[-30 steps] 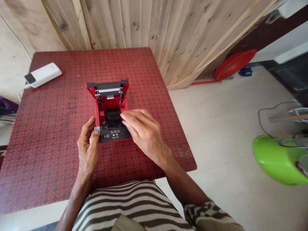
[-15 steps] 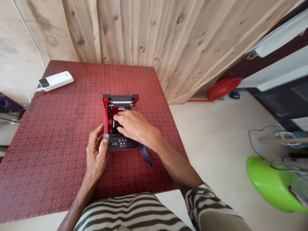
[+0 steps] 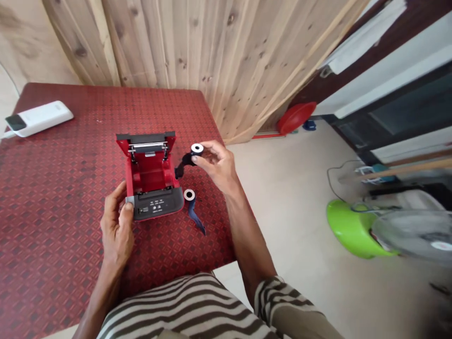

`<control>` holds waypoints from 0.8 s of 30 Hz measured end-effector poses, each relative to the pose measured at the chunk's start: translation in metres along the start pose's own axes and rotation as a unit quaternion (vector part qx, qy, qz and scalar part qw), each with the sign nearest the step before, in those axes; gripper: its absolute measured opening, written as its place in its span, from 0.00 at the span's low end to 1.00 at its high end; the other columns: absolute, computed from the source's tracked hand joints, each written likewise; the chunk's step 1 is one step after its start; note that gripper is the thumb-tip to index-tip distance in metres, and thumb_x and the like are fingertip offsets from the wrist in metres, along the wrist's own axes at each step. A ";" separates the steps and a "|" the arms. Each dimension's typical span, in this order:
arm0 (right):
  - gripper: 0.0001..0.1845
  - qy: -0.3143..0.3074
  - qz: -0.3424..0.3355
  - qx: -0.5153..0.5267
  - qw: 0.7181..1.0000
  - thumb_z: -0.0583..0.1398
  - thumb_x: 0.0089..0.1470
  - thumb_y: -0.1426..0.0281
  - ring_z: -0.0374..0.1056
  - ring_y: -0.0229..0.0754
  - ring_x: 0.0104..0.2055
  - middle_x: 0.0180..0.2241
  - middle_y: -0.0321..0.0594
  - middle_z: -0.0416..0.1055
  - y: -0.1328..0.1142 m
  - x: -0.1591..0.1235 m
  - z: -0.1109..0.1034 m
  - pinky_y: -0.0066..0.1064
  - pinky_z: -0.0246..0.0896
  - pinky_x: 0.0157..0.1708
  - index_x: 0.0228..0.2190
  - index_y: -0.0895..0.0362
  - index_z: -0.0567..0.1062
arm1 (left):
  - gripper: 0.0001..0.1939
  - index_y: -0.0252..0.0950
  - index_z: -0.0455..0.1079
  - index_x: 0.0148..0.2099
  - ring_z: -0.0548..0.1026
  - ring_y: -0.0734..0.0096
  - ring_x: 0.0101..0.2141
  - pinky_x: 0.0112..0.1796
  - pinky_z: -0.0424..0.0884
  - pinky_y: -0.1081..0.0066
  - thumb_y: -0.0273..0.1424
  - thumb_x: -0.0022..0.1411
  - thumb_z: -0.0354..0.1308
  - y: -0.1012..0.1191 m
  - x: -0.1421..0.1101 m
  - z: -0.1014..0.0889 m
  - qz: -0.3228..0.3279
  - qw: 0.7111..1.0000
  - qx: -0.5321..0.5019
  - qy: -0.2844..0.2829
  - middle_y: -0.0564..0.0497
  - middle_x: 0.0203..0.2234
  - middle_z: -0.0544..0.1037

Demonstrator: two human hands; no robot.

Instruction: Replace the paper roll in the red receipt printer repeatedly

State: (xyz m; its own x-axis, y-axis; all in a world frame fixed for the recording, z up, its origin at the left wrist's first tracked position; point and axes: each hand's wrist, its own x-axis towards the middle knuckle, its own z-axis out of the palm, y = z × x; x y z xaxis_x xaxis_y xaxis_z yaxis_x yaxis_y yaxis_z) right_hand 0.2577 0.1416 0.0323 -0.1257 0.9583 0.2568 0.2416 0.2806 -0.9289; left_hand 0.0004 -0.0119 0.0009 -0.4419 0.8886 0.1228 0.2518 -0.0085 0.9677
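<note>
A small red and black printer stands on the table with its lid raised, and its red paper bay is bare inside. Gripping the printer's front left corner is my left hand, thumb on top. To the right of the printer, my right hand pinches a black paper roll with a white core, lifted above the table. A dark loose strip trails from this roll toward the printer's side. A second roll with a dark blue tail lies against the printer's right side.
The red patterned table ends at a wooden plank wall. At its far left lies a white power bank with a cable. Right of the table, a green plastic object and a red basin are on the floor.
My right hand has drawn the black roll out of the printer's bay and moved it right. The second roll is now uncovered. My left hand stays on the printer; the view has shifted right.
</note>
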 end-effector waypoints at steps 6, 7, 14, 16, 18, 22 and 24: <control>0.14 -0.058 0.069 0.000 0.996 0.72 0.57 0.64 0.79 0.44 0.41 0.40 0.36 0.84 0.048 -0.002 0.031 0.38 0.74 0.47 0.42 0.52 0.78 | 0.27 0.40 0.77 0.70 0.82 0.55 0.58 0.59 0.78 0.60 0.48 0.78 0.59 0.002 0.001 0.000 0.018 1.000 0.017 0.001 0.43 0.60 0.83; 0.13 -0.068 0.074 -0.003 0.995 0.72 0.57 0.65 0.79 0.44 0.42 0.41 0.37 0.85 0.050 -0.003 0.034 0.39 0.75 0.48 0.42 0.52 0.78 | 0.26 0.41 0.77 0.70 0.82 0.56 0.58 0.59 0.77 0.60 0.47 0.78 0.59 0.002 0.001 0.000 0.020 1.000 0.019 0.002 0.44 0.60 0.84; 0.23 -0.063 0.073 -0.061 0.993 0.72 0.58 0.72 0.82 0.47 0.49 0.51 0.45 0.85 0.046 -0.026 0.007 0.42 0.77 0.51 0.55 0.54 0.79 | 0.27 0.40 0.78 0.71 0.82 0.58 0.55 0.55 0.78 0.62 0.46 0.77 0.59 0.001 0.002 0.000 0.041 0.999 0.022 0.012 0.46 0.59 0.85; 0.16 -0.079 0.075 -0.088 0.990 0.68 0.62 0.74 0.82 0.46 0.46 0.48 0.43 0.86 0.039 -0.044 -0.009 0.41 0.77 0.50 0.51 0.54 0.82 | 0.28 0.39 0.78 0.71 0.82 0.58 0.54 0.55 0.78 0.62 0.46 0.77 0.59 0.001 0.001 0.000 0.040 0.999 0.026 0.011 0.45 0.58 0.85; 0.15 -0.137 0.076 -0.094 0.983 0.68 0.61 0.75 0.81 0.43 0.42 0.48 0.41 0.86 0.031 -0.063 -0.018 0.40 0.77 0.47 0.50 0.53 0.84 | 0.27 0.41 0.78 0.70 0.82 0.57 0.53 0.54 0.79 0.61 0.45 0.77 0.60 0.000 0.001 0.000 0.039 0.999 0.028 0.011 0.46 0.57 0.85; 0.23 -0.175 0.055 -0.075 0.980 0.72 0.59 0.76 0.81 0.44 0.47 0.53 0.42 0.85 0.026 -0.088 -0.008 0.42 0.78 0.52 0.55 0.51 0.84 | 0.24 0.47 0.79 0.69 0.82 0.54 0.54 0.54 0.79 0.57 0.45 0.78 0.59 0.001 0.001 0.000 0.034 0.999 0.024 0.009 0.50 0.57 0.85; 0.17 -0.155 0.038 -0.074 0.984 0.73 0.61 0.73 0.81 0.46 0.49 0.50 0.43 0.86 0.027 -0.092 0.001 0.44 0.77 0.54 0.51 0.52 0.84 | 0.24 0.45 0.80 0.69 0.82 0.54 0.54 0.54 0.80 0.56 0.44 0.77 0.59 0.002 0.001 0.001 0.035 0.999 0.030 0.015 0.49 0.56 0.85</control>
State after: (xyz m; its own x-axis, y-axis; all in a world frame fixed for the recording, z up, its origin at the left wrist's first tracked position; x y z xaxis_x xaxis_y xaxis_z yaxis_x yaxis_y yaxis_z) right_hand 0.2747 0.0614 -0.0170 -0.3835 0.9206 0.0737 0.3955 0.2358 -0.8877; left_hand 0.0010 -0.0104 0.0025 -0.4476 0.8724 0.1965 0.3339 -0.0408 0.9417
